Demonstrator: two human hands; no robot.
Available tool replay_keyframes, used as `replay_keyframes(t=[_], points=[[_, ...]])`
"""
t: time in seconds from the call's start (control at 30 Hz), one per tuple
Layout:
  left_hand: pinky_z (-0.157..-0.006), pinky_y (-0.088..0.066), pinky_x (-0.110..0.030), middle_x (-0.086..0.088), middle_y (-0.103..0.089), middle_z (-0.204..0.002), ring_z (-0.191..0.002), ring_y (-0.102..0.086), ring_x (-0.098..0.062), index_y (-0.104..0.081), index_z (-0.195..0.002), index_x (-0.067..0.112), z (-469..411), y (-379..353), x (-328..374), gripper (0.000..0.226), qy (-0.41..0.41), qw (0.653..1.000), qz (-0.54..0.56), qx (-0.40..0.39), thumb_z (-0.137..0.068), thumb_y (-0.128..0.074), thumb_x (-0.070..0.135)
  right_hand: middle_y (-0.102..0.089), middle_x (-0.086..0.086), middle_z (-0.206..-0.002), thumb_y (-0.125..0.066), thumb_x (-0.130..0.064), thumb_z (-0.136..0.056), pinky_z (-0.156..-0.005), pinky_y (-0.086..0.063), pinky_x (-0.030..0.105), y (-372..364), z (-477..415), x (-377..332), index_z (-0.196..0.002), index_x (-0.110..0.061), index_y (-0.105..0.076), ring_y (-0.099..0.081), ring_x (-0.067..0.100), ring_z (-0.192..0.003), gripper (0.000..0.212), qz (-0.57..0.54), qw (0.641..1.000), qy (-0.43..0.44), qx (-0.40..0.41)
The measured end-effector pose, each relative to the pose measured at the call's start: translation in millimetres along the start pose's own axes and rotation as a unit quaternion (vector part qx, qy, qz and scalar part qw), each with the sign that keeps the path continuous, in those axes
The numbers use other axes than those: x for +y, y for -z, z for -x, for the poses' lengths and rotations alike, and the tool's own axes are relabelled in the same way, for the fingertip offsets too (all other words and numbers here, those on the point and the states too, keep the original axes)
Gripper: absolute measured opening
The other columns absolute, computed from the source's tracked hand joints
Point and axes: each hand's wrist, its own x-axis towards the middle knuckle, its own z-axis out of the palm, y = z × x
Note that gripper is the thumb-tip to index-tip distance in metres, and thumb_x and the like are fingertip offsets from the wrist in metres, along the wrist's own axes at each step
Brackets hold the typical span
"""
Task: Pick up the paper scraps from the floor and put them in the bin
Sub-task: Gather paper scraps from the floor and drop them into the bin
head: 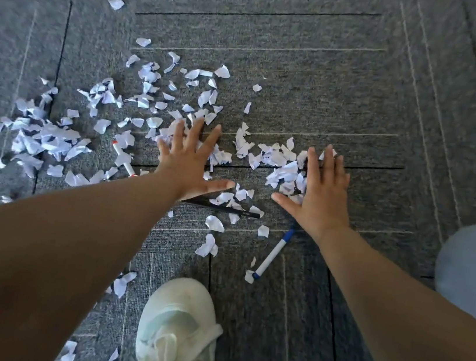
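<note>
Torn white crumpled paper scraps (281, 168) strewn on grey ribbed carpet floor (348, 104), left hand (190, 161) and right hand (320, 192) both spread flat among them, slim blue-and-white plastic pen (274, 252) near

text: none legible | labels: none | numbers: none

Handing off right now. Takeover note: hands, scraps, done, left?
Left hand: open, fingers spread, palm down over the paper scraps mid-floor; no grip on anything.
Right hand: open likewise, at the right edge of the same cluster.
Scraps: strewn over the grey carpet, thickest at far left, a few by the white shoe. A blue-capped pen, black pen and red-tipped pen lie among them.
Done: nothing visibly binned; no bin in view.
Left: gather every scrap, leave out the pens, find the bin.
</note>
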Motion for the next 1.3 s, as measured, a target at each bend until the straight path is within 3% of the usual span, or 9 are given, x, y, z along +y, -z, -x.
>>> replay_keyframes(t=[0.27,0.4,0.47,0.6,0.7,0.9,1.0,1.17,1.3], points=[[-0.111,0.000,-0.049,-0.004,0.016,-0.154,-0.140,0.016,-0.029,0.017,-0.143,0.028,-20.4,-3.0,15.3,0.085,-0.104,0.994,-0.008,0.045,-0.084,-0.032,0.065,0.010,0.013,-0.155,-0.040,-0.069,-0.076,-0.114,0.000,0.044,6.8,-42.3,-27.4,-0.146,-0.024,0.005,0.006,0.031,-0.142,0.094,0.030,0.992,0.121,-0.011],[-0.112,-0.015,-0.048,-0.006,-0.012,-0.152,-0.137,-0.012,-0.032,-0.011,-0.145,0.026,-27.0,3.4,20.1,0.063,-0.153,0.984,-0.043,0.076,-0.092,-0.031,0.052,-0.050,0.019,-0.128,-0.049,-0.054,-0.079,-0.095,-0.044,0.053,4.6,-45.1,-34.5,-0.122,-0.012,-0.053,-0.048,0.040,-0.114,0.060,0.041,0.981,0.174,0.078],[-0.107,-0.027,-0.045,-0.008,-0.032,-0.141,-0.128,-0.028,-0.030,-0.034,-0.137,0.021,-24.6,2.6,24.2,0.047,-0.174,0.978,-0.026,0.111,-0.094,-0.036,0.041,-0.059,0.018,-0.106,-0.057,-0.045,-0.079,-0.078,-0.052,0.047,-0.2,-41.8,-33.2,-0.103,-0.008,-0.060,-0.056,0.037,-0.093,0.044,0.045,0.975,0.185,0.117],[-0.097,-0.043,-0.037,-0.007,-0.046,-0.121,-0.112,-0.042,-0.023,-0.047,-0.121,0.013,-15.6,-4.0,32.7,0.033,-0.161,0.978,0.032,0.133,-0.089,-0.048,0.006,-0.057,0.015,-0.084,-0.072,-0.024,-0.077,-0.047,-0.046,0.028,-3.7,-34.5,-31.6,-0.087,-0.004,-0.057,-0.055,0.026,-0.069,0.027,-0.006,0.971,0.193,0.138],[-0.079,-0.047,-0.029,-0.005,-0.051,-0.110,-0.098,-0.047,-0.019,-0.048,-0.112,0.009,-12.4,0.1,37.0,0.029,-0.147,0.980,0.057,0.119,-0.086,-0.044,-0.004,-0.058,0.012,-0.075,-0.073,-0.017,-0.078,-0.037,-0.038,0.024,-2.6,-25.7,-28.4,-0.084,-0.002,-0.058,-0.051,0.022,-0.051,0.022,-0.063,0.968,0.197,0.142],[-0.067,-0.047,-0.032,-0.006,-0.060,-0.101,-0.083,-0.057,-0.022,-0.047,-0.107,0.014,2.6,37.1,63.0,0.021,-0.149,0.979,0.088,0.106,-0.089,-0.049,0.004,-0.062,0.012,-0.075,-0.068,-0.015,-0.083,-0.043,-0.034,0.025,50.8,11.6,-9.3,-0.085,-0.002,-0.059,-0.051,0.025,-0.049,0.016,-0.125,0.971,0.139,0.149],[-0.069,-0.047,-0.035,-0.009,-0.060,-0.102,-0.083,-0.057,-0.027,-0.048,-0.108,0.011,17.2,79.4,89.5,0.016,-0.169,0.975,0.092,0.112,-0.092,-0.048,0.011,-0.064,0.014,-0.077,-0.063,-0.020,-0.085,-0.043,-0.046,0.033,96.1,34.5,6.1,-0.082,-0.002,-0.057,-0.058,0.032,-0.055,0.018,-0.148,0.968,0.116,0.169],[-0.065,-0.040,-0.034,-0.015,-0.062,-0.102,-0.084,-0.057,-0.033,-0.053,-0.104,0.009,49.2,152.1,148.4,0.017,-0.204,0.959,0.110,0.164,-0.094,-0.047,0.022,-0.066,0.012,-0.075,-0.053,-0.030,-0.086,-0.042,-0.047,0.030,187.5,84.7,17.3,-0.078,-0.007,-0.055,-0.061,0.033,-0.054,0.024,-0.157,0.942,0.160,0.251],[-0.063,-0.036,-0.033,-0.016,-0.062,-0.100,-0.085,-0.058,-0.034,-0.056,-0.102,0.007,85.6,199.4,202.1,0.022,-0.235,0.944,0.127,0.194,-0.095,-0.046,0.025,-0.067,0.016,-0.082,-0.049,-0.031,-0.087,-0.051,-0.052,0.040,250.5,134.1,41.0,-0.072,-0.016,-0.048,-0.064,0.036,-0.065,0.021,-0.176,0.930,0.140,0.291]])
